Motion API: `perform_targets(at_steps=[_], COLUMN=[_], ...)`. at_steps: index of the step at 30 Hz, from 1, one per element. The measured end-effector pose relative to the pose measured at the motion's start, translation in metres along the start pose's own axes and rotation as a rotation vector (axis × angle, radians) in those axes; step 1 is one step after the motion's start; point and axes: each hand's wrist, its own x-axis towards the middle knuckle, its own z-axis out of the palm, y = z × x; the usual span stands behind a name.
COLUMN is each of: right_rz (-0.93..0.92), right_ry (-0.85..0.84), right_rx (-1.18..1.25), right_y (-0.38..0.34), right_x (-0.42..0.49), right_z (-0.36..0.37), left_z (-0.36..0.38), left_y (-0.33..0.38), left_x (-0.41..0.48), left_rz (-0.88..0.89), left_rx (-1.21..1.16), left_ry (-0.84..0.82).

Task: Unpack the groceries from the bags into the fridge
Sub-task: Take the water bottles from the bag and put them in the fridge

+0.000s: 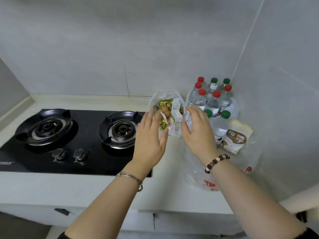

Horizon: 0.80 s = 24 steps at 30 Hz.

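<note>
A small white plastic bag (172, 94) stands open on the counter beside the stove. Inside it I see gold-wrapped sweets (164, 103), brown round items and small drink cartons (176, 115). My left hand (151, 135) is open at the bag's left side, fingers straight. My right hand (198, 128) is open at its right side, fingers near the bag's crumpled edge. Neither hand grips anything. To the right, a second clear bag (195, 169) with red print holds a beige food packet (236, 135) and water bottles (212, 97) with red and green caps.
A black two-burner gas stove (72, 135) with two knobs fills the counter's left half. White tiled walls meet in the corner behind the bottles. The pale counter edge (155, 200) runs across below my forearms. No fridge is in view.
</note>
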Motion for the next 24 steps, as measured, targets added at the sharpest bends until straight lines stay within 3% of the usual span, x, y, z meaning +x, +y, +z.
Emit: perform_targets(at_steps=[8,14,24], right_rz=[0.12,0.237,0.502], right_ry=[0.034,-0.056,-0.032], right_rx=[-0.084,-0.09,0.263], right_y=[0.1,0.139,0.171], right_x=[0.054,0.077,0.078], right_z=[-0.024,-0.013,-0.004], left_z=[0.087,0.131,0.164], left_y=[0.037,0.042,0.034], left_x=[0.07,0.112,0.125], left_rz=[-0.042,-0.322,-0.263], left_rx=[-0.117,-0.463,-0.43], left_ry=[-0.156,-0.428,-0.577])
